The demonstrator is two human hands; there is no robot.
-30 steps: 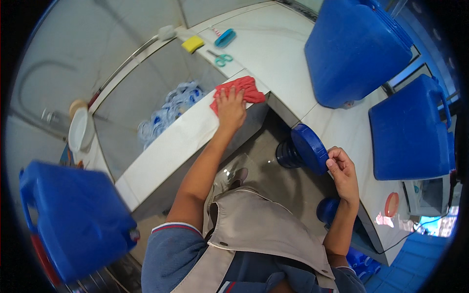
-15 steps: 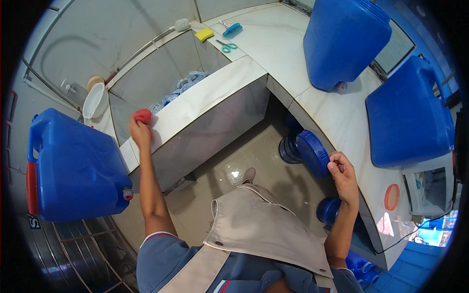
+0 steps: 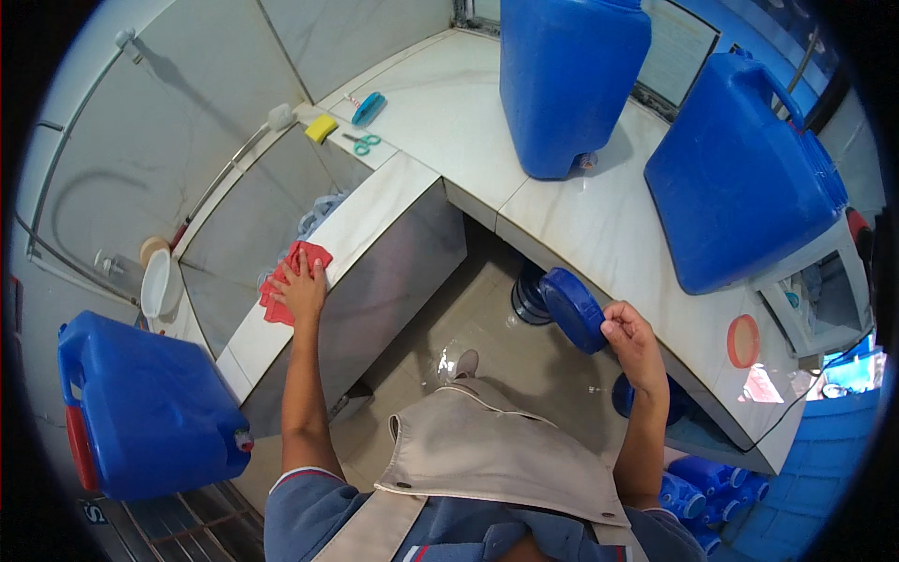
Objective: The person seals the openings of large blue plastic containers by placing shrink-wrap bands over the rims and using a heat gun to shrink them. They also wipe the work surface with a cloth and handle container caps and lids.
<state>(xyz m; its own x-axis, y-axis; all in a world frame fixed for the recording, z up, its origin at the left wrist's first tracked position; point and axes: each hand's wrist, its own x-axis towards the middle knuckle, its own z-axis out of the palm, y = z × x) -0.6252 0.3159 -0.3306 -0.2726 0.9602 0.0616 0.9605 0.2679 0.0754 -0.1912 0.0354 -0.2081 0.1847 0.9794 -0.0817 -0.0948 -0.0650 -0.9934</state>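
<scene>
Looks like a water-refill wash station I'm standing in, not a home kitchen. White marble-look L-shaped counter (image 3: 581,225), tiled walls, a deep tiled basin (image 3: 253,244) with a hand shower head (image 3: 279,116) on a hose. Big blue jerrycans (image 3: 571,80) on the counter and beside me, more blue bottles (image 3: 693,487) stacked on the floor. Sponge (image 3: 321,128) and brush (image 3: 368,108) by the basin.

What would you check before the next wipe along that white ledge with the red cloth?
1. Left hand flat on the red cloth: ok.
2. Cloth lying on the ledge, not hanging over the basin: ok.
3. Ledge ahead free of things up to the scissors and yellow sponge: ok.
4. Right hand resting at the counter edge: ok.
5. Blue container beside the left arm standing steady: ok.
6. Cloth damp enough: cannot tell.
</scene>
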